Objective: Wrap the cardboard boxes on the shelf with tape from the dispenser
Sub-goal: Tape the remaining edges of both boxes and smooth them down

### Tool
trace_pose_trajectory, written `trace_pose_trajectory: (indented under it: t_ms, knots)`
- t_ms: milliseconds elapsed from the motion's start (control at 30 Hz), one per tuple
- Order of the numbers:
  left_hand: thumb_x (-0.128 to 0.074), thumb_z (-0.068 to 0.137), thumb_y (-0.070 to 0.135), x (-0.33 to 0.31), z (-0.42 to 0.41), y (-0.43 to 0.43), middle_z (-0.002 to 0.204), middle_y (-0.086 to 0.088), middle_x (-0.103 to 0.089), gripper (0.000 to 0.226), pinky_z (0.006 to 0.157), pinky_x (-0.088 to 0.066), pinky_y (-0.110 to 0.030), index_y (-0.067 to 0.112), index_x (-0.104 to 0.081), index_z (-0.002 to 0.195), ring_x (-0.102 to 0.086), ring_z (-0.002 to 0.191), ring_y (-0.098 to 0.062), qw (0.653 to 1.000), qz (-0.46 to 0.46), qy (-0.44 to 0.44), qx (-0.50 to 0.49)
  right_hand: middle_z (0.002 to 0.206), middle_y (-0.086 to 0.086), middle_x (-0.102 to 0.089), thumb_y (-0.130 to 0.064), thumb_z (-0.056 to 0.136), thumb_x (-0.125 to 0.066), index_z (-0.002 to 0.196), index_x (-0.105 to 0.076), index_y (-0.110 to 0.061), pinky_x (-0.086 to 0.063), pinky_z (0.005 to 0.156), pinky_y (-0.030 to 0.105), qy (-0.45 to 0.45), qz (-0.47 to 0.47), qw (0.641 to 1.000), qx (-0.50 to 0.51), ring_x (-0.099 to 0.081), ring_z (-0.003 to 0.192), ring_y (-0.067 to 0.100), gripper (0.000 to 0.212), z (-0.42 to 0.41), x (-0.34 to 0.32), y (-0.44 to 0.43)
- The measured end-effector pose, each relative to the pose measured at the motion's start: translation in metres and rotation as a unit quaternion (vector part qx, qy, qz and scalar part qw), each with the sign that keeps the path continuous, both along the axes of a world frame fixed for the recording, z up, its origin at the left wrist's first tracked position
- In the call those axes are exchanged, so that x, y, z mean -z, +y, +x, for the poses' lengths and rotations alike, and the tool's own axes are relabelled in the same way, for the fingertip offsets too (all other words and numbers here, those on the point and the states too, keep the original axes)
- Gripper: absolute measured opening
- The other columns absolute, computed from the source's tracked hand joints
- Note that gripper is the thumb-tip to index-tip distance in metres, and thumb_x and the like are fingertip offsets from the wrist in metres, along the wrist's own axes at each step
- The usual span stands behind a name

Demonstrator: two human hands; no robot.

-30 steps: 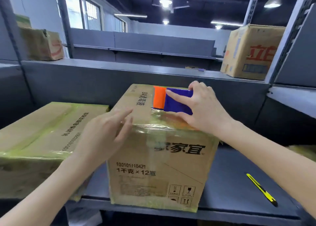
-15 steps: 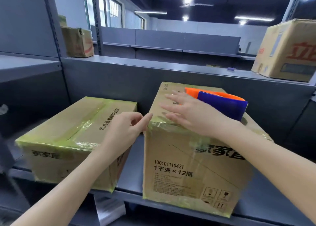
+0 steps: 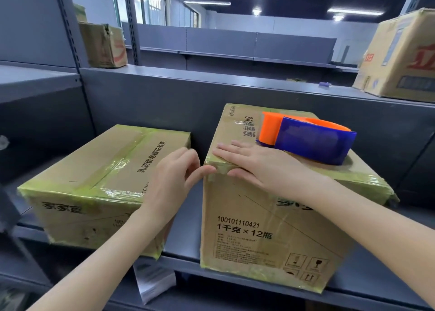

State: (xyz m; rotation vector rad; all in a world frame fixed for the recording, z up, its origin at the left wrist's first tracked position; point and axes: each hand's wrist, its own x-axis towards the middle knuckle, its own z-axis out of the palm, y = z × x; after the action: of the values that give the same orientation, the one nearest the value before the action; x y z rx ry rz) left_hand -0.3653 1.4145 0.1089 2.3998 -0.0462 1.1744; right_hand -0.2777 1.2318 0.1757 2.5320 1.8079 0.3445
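Tall brown cardboard box [image 3: 259, 228], centre right on grey metal shelf [image 3: 183, 247], printed "100101110421" and "1千克×12瓶", orange-and-blue tape dispenser [image 3: 313, 141] lying on top; right grip [image 3: 263, 167] wide, fingers flat on the top's front-left corner; left grip [image 3: 174, 181] loosely curled, holding nothing, thumb touching that corner.

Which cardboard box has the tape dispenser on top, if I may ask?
The taller box, pressed by the right hand; the orange-and-blue dispenser rests on it alone.

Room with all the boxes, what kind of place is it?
Probably a warehouse or stockroom: rows of grey metal shelves, cardboard boxes on them, and a tape dispenser for sealing boxes.
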Motion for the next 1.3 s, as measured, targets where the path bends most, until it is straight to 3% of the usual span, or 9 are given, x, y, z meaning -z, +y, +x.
trace_pose_trajectory:
  t_ms: [200, 333, 533, 633, 733, 933, 1067, 1233, 1300]
  knots:
    - [-0.045, 0.093, 0.044, 0.006, 0.008, 0.001, 0.107, -0.006, -0.056, 0.035, 0.086, -0.041, -0.030, 0.015, -0.050, 0.113, -0.050, 0.095, -0.019, 0.992, 0.114, -0.054, -0.010, 0.155, -0.018, -0.013, -0.044, 0.097, -0.021, 0.148, -0.010, -0.035, -0.036, 0.108, 0.033, -0.020, -0.011, 1.000, 0.001, -0.016, 0.143, 0.010, 0.053, 0.002, 0.001, 0.001]
    - [-0.049, 0.091, 0.025, -0.005, 0.002, -0.003, 0.114, -0.008, -0.058, 0.032, 0.101, -0.031, -0.018, 0.011, -0.060, 0.118, -0.048, 0.110, -0.019, 0.987, 0.148, -0.044, 0.042, 0.156, -0.018, -0.003, -0.039, 0.100, -0.024, 0.149, -0.003, -0.030, -0.010, 0.115, 0.021, 0.042, -0.057, 0.997, -0.002, -0.003, 0.143, 0.003, 0.054, 0.003, -0.008, -0.008]
    - [-0.048, 0.087, 0.035, -0.023, -0.006, -0.019, 0.115, -0.004, -0.064, 0.041, 0.106, -0.032, -0.026, 0.011, -0.066, 0.114, -0.050, 0.117, -0.019, 0.974, 0.221, 0.016, 0.043, 0.149, -0.026, -0.014, -0.045, 0.092, -0.026, 0.141, -0.014, -0.041, -0.006, 0.108, 0.003, 0.127, -0.012, 0.991, 0.030, -0.010, 0.135, -0.014, 0.051, 0.017, -0.012, -0.085]
    - [-0.043, 0.088, 0.045, -0.036, 0.005, -0.058, 0.119, -0.001, -0.065, 0.047, 0.105, -0.029, -0.024, 0.015, -0.067, 0.116, -0.055, 0.117, -0.019, 0.967, 0.240, 0.039, 0.073, 0.146, -0.026, -0.017, -0.043, 0.091, -0.028, 0.139, -0.016, -0.037, -0.008, 0.110, 0.005, 0.133, 0.016, 0.991, 0.027, -0.010, 0.135, -0.014, 0.050, 0.018, -0.009, -0.111]
    - [-0.041, 0.090, 0.045, -0.041, 0.025, -0.094, 0.123, -0.001, -0.063, 0.048, 0.099, -0.042, -0.029, 0.016, -0.064, 0.121, -0.054, 0.121, -0.016, 0.967, 0.212, 0.059, 0.127, 0.146, -0.022, -0.019, -0.032, 0.097, -0.033, 0.142, -0.020, -0.028, -0.009, 0.111, 0.007, 0.124, 0.036, 0.991, 0.034, -0.013, 0.136, -0.010, 0.047, 0.020, -0.003, -0.123]
    - [-0.054, 0.086, 0.032, -0.022, 0.041, -0.102, 0.114, -0.007, -0.066, 0.036, 0.094, -0.048, -0.030, 0.009, -0.068, 0.110, -0.061, 0.109, -0.017, 0.969, 0.209, -0.039, 0.125, 0.144, -0.001, -0.040, -0.014, 0.092, -0.043, 0.140, -0.041, -0.012, -0.024, 0.111, 0.025, -0.005, 0.113, 0.994, 0.001, -0.031, 0.134, 0.008, 0.048, 0.025, 0.016, -0.123]
    - [-0.051, 0.088, 0.034, -0.024, 0.038, -0.105, 0.114, -0.005, -0.066, 0.037, 0.093, -0.050, -0.032, 0.011, -0.069, 0.111, -0.060, 0.111, -0.016, 0.971, 0.218, -0.021, 0.097, 0.148, -0.010, -0.030, -0.012, 0.099, -0.042, 0.145, -0.032, -0.017, -0.015, 0.112, 0.013, 0.035, 0.079, 0.996, -0.004, -0.020, 0.137, -0.002, 0.047, 0.024, 0.006, -0.133]
    - [-0.048, 0.087, 0.036, -0.033, 0.038, -0.130, 0.115, -0.001, -0.066, 0.040, 0.095, -0.048, -0.032, 0.013, -0.068, 0.113, -0.059, 0.111, -0.010, 0.972, 0.216, -0.011, 0.089, 0.121, -0.008, -0.062, -0.015, 0.090, -0.047, 0.125, -0.060, -0.014, -0.041, 0.096, 0.014, 0.069, 0.222, 0.972, 0.029, -0.054, 0.111, 0.003, 0.038, 0.041, -0.014, -0.191]
    - [-0.044, 0.091, 0.034, -0.037, 0.045, -0.153, 0.118, -0.002, -0.064, 0.041, 0.099, -0.041, -0.027, 0.012, -0.066, 0.117, -0.059, 0.111, -0.010, 0.966, 0.232, -0.017, 0.115, 0.115, -0.009, -0.063, -0.011, 0.087, -0.050, 0.122, -0.062, -0.015, -0.043, 0.092, 0.015, 0.057, 0.218, 0.974, 0.029, -0.058, 0.104, 0.005, 0.037, 0.050, -0.013, -0.207]
